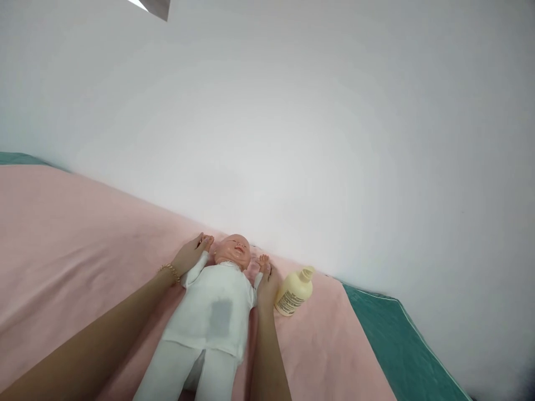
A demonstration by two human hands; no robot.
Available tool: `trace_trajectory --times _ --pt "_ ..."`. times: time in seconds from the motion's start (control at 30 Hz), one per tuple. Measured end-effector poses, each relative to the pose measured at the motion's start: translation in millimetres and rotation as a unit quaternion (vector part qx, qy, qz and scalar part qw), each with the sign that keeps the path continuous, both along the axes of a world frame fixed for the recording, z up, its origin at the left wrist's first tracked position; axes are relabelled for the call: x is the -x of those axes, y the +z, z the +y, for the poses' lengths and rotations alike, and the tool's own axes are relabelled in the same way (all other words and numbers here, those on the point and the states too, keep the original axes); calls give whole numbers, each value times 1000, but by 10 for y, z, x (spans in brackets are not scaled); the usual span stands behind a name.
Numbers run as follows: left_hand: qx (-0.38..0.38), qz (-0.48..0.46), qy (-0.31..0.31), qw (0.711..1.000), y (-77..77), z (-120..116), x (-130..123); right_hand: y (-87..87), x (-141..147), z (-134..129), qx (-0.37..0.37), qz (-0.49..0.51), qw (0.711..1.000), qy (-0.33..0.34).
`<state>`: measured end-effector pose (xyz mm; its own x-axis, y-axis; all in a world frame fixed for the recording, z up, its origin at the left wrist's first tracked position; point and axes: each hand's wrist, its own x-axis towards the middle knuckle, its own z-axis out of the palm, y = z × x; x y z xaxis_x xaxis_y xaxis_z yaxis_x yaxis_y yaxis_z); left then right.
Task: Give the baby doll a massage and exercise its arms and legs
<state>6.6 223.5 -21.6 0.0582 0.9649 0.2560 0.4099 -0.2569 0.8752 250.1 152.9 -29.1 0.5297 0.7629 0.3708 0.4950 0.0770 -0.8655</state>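
Note:
A baby doll (200, 301) in a white top and white trousers lies on its back, head toward the wall, both arms raised beside its head. My left hand (190, 257), with a gold bracelet at the wrist, is closed round the doll's hand on the left side of its head. On the other side, my right hand (268, 283) grips the doll's other arm near its small hand, whose fingers stick out above mine. Just right of my right hand stands a pale yellow pump bottle (295, 292) with printed text, leaning slightly.
A pink sheet (104, 245) with creases covers the surface under the doll. Green cloth (388, 328) shows at the right and at the far left. A plain white wall (267, 122) rises directly behind the doll's head.

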Motion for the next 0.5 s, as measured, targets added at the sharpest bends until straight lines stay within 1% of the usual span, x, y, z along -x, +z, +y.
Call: trace_trajectory --times 0.1,0.17,0.23,0.33,0.4,0.5 --pt "-11 -31 33 999 86 -183 -11 104 155 -174 -133 -4 990 36" --pt "-36 -39 50 997 128 -299 -13 138 235 -305 -171 -31 984 34" --pt "-67 -45 51 995 145 -405 -3 146 290 -441 -180 -54 981 38" --pt "-108 -61 38 992 149 -590 45 124 333 -651 -184 -53 980 59" --pt "-118 -69 39 990 159 -766 100 101 347 -799 -175 -47 982 51" --pt "-104 -61 86 989 185 -1102 205 74 384 -1039 -160 -42 986 22"
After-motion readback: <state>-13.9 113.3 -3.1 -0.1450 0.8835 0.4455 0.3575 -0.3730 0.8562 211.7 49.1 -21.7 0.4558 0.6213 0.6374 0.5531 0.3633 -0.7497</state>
